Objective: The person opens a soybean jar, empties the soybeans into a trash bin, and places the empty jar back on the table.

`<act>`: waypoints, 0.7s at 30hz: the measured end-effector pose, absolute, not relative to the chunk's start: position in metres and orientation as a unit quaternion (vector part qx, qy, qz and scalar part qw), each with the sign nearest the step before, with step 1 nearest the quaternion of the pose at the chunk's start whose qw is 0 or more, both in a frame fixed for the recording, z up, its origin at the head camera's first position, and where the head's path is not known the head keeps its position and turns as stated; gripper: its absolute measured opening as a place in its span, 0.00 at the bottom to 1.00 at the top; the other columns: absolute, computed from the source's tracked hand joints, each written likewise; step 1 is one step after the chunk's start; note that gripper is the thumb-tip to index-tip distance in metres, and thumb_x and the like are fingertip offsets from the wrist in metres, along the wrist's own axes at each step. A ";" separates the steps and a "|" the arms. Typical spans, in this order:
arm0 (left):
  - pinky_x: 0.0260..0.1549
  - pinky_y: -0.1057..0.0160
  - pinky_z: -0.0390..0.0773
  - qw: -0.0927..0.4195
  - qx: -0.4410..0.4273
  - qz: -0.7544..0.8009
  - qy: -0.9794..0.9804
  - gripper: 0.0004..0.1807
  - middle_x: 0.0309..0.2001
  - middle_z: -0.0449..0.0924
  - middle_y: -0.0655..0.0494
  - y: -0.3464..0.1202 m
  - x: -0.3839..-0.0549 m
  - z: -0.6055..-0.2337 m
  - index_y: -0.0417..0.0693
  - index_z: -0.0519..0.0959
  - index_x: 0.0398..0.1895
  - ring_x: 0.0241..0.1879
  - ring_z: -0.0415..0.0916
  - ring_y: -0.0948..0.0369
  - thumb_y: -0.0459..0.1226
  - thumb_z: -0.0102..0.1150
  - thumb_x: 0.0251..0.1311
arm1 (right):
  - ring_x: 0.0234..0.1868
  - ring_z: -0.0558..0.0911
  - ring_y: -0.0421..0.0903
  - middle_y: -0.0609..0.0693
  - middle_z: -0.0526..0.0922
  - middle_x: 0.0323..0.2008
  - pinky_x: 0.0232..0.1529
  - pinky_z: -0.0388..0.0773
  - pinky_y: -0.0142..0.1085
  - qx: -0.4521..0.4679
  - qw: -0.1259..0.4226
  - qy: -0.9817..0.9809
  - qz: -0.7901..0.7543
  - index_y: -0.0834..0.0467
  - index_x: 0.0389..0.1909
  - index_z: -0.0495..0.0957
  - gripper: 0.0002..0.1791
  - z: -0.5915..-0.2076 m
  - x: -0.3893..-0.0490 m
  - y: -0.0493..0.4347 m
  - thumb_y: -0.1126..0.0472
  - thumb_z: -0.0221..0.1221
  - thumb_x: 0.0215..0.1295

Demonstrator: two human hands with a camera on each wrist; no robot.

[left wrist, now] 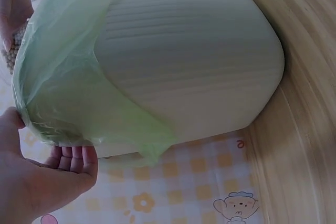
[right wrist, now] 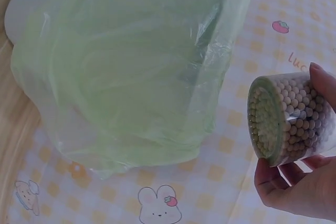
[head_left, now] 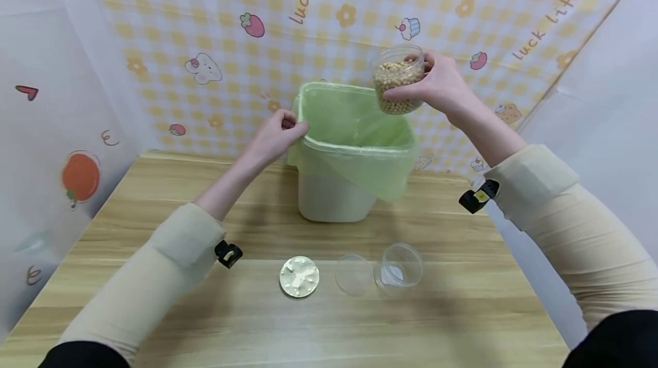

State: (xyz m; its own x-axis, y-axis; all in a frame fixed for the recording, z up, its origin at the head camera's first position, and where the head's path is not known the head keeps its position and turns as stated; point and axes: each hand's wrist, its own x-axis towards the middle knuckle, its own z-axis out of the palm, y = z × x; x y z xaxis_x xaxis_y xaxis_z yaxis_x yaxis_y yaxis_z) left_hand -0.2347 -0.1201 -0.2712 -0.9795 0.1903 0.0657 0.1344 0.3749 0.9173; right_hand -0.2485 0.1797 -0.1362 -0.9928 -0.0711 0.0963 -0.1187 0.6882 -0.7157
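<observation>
My right hand (head_left: 443, 83) grips a clear plastic jar (head_left: 394, 91) that holds many small pale round beans. The jar is above the right back part of a white trash bin (head_left: 334, 194), tilted a little. A thin green bag (head_left: 354, 154) lines the bin and is folded down over its rim. At the bin's left rim, my left hand (head_left: 275, 135) holds the lined edge between thumb and curled fingers. The right wrist view shows the fingers around the side of the jar (right wrist: 294, 119), its base toward the camera. The bin's bottom inside is hidden.
In front of the bin, a round gold lid (head_left: 299, 278), a clear flat disc (head_left: 353, 275) and a clear small container (head_left: 403, 265) lie on the wooden table (head_left: 247, 322). A patterned yellow checked cloth (head_left: 319, 31) hangs behind. White sheets stand at both sides.
</observation>
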 end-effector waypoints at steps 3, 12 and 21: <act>0.61 0.53 0.71 0.025 0.101 0.551 0.828 0.29 0.59 0.72 0.44 -0.119 -0.235 -0.272 0.40 0.68 0.63 0.56 0.69 0.52 0.51 0.53 0.70 | 0.65 0.75 0.47 0.55 0.75 0.67 0.65 0.74 0.42 0.060 0.027 -0.925 0.375 0.52 0.73 0.66 0.50 -0.135 -0.250 0.178 0.50 0.79 0.49; 0.53 0.59 0.72 0.024 0.106 0.561 0.820 0.28 0.55 0.71 0.46 -0.119 -0.234 -0.275 0.38 0.67 0.63 0.51 0.69 0.54 0.50 0.52 0.72 | 0.59 0.77 0.45 0.54 0.78 0.61 0.56 0.76 0.36 0.077 0.018 -0.943 0.323 0.54 0.69 0.69 0.47 -0.128 -0.258 0.172 0.49 0.80 0.48; 0.51 0.61 0.72 0.027 0.109 0.571 0.813 0.28 0.53 0.71 0.46 -0.118 -0.235 -0.277 0.37 0.67 0.64 0.50 0.69 0.55 0.49 0.52 0.72 | 0.60 0.77 0.48 0.57 0.78 0.62 0.57 0.76 0.39 0.094 0.010 -0.960 0.264 0.56 0.68 0.70 0.48 -0.124 -0.260 0.166 0.47 0.79 0.48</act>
State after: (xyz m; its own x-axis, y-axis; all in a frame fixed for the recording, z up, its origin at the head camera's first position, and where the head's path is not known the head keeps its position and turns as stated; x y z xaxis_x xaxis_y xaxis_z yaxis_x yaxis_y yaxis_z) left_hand -0.2350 -0.1182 -0.2771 -0.9749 0.2079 0.0804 0.1462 0.3245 0.9345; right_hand -0.2599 0.1660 -0.1236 -0.9821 -0.1756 0.0679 -0.1856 0.8431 -0.5047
